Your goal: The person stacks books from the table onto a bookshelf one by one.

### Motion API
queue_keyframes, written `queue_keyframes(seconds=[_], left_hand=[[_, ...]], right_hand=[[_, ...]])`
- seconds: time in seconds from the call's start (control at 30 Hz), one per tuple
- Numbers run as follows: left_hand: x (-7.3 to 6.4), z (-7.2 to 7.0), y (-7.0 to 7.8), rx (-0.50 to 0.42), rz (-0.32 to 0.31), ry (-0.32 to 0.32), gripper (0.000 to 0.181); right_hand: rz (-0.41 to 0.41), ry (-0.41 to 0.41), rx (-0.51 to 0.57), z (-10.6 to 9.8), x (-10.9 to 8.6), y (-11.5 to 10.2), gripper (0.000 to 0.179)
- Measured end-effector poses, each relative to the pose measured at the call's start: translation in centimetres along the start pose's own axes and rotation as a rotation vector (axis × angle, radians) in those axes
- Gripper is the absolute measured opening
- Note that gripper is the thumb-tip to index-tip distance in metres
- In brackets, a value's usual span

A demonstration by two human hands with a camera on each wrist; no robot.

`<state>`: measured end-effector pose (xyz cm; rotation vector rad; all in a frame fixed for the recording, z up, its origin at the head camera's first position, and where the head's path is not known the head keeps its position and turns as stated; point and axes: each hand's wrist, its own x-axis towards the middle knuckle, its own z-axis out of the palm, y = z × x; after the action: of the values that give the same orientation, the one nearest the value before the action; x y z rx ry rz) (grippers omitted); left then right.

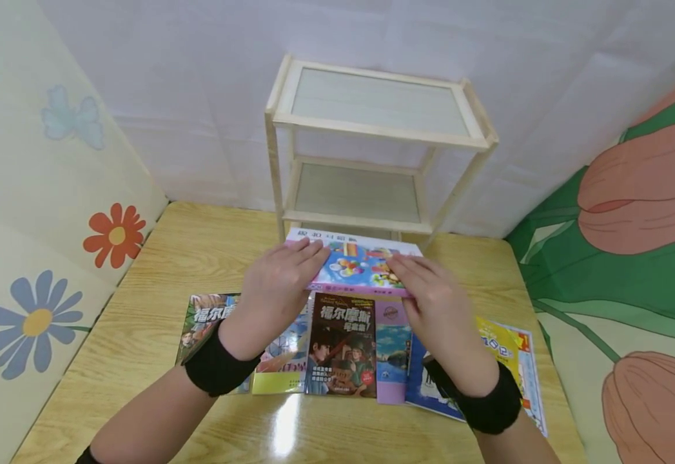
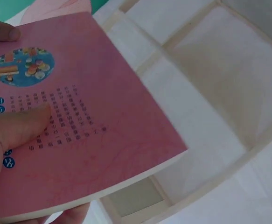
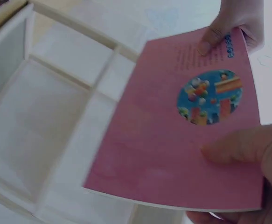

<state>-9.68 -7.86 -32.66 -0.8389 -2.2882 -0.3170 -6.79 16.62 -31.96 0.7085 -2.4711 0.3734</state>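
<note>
Both hands hold one book (image 1: 351, 267) by its two ends, in front of the shelf. Its top face is blue with a colorful picture, and its pink back cover (image 2: 112, 107) faces the wrist cameras. My left hand (image 1: 282, 290) grips the left end, with the thumb on the pink cover and fingers on the other face. At the right end, my right hand (image 1: 436, 299) grips the same way, its thumb (image 3: 233, 148) on the pink cover. Below the held book lies a dark brown book (image 1: 343, 348) on the table.
A pale wooden shelf (image 1: 383, 132) with grey panels stands at the back of the wooden table (image 1: 140, 361). Several books lie in a row at the front, among them a dark blue book (image 1: 438, 386) and a yellow one (image 1: 502, 345). Flower-painted walls flank both sides.
</note>
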Motion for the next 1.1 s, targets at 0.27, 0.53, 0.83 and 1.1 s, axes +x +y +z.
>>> queue_keyframes(seconds=[0.27,0.53,0.83,1.1], left_hand=[[3.5,-1.2,0.1,0.07,0.026,0.255,0.028],[7.7,-1.0,-0.8,0.087,0.055,0.533,0.027],[13.1,-0.1,-3.2,0.193,0.074,0.562,0.026],[14.7,0.5,-4.3,0.228,0.079,0.501,0.029]], right_hand=[[-0.045,0.323,0.006,-1.8,2.4,0.5,0.041],[-0.097,0.687,-0.024,-2.6,6.2,1.3,0.027],[-0.061,0.715,-0.037,-2.6,10.8,4.6,0.025],[-0.037,0.628,-0.076,-2.3,12.2,6.4,0.03]])
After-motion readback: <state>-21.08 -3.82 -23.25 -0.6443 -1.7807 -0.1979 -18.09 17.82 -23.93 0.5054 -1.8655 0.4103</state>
